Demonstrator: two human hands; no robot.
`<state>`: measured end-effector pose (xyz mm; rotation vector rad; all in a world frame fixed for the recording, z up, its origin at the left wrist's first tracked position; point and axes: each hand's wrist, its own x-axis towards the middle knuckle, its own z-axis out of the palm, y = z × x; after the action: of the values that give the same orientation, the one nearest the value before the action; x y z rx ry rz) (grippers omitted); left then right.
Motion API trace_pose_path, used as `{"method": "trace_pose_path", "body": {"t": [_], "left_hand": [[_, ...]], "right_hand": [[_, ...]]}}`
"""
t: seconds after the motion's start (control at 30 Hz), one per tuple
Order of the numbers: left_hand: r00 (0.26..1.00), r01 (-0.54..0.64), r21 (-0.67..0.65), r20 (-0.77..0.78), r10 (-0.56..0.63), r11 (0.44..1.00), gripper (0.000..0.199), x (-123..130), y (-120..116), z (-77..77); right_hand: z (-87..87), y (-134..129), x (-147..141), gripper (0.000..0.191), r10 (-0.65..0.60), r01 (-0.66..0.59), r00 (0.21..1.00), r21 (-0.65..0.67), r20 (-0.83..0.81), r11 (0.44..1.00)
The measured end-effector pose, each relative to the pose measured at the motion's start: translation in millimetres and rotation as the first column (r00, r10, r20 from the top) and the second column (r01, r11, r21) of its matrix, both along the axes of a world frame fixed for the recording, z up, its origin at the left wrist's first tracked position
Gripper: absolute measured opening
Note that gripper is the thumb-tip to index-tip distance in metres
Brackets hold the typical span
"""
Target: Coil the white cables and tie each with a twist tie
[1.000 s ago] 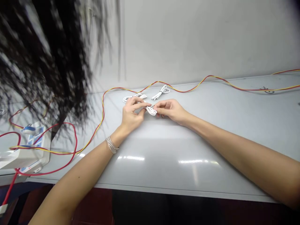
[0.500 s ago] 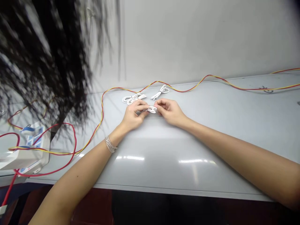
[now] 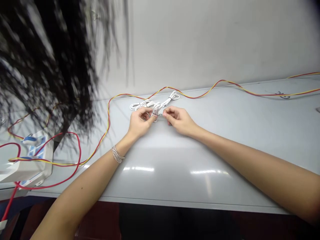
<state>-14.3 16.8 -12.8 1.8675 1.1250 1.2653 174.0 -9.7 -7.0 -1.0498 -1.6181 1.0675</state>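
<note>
White cable coil (image 3: 156,107) — in left fingers (image 3: 151,120), beside right fingers (image 3: 169,117)

White cable bundle (image 3: 156,108), black tie (image 3: 156,114) apparently around its middle

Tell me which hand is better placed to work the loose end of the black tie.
Probably the right hand: its fingertips are at the end of the black tie and appear to pinch it. The left hand is occupied gripping the white cable bundle.
</note>
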Motion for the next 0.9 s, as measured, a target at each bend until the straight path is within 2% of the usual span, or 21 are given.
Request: {"method": "trace_pose_path", "body": {"t": [0.17,0.27,0.43,0.57,0.7,0.8,0.9], "left_hand": [[0.988,-0.081,0.095,-0.126,0.093,0.992,0.014,-0.1,-2.0,3.1],[0.975,-0.074,0.14,-0.199,0.102,0.987,0.014,0.4,-4.0,6.7],[0.94,-0.087,0.061,-0.325,0.102,0.994,0.012,1.3,-3.0,8.0],[0.939,-0.199,0.052,-0.274,0.206,0.979,0.009,2.3,1.3,7.4],[0.888,-0.248,0.056,-0.386,0.25,0.967,0.005,1.7,4.1,8.8],[0.864,-0.242,0.069,-0.439,0.247,0.968,0.01,0.9,3.3,7.6],[0.828,-0.245,0.153,-0.48,0.289,0.957,0.018,1.8,2.2,3.6]], "right_hand": [[2.9,-0.3,0.3,0.028,-0.013,0.014,0.995,0.011,-0.1,1.0],[4.4,-1.1,1.4,0.032,-0.033,0.04,0.987,0.04,-0.159,0.998],[6.2,-6.5,1.2,0.034,-0.193,0.227,0.95,0.12,-0.247,0.966],[5.3,-5.1,1.4,0.024,-0.304,0.324,0.945,0.209,-0.123,0.923],[3.4,1.1,3.2,0.01,-0.414,0.391,0.909,0.243,0.051,0.888],[3.7,2.1,3.0,0.005,-0.427,0.389,0.891,0.224,0.158,0.894],[5.8,0.5,2.3,0.007,-0.431,0.407,0.877,0.15,0.211,0.901]]}}
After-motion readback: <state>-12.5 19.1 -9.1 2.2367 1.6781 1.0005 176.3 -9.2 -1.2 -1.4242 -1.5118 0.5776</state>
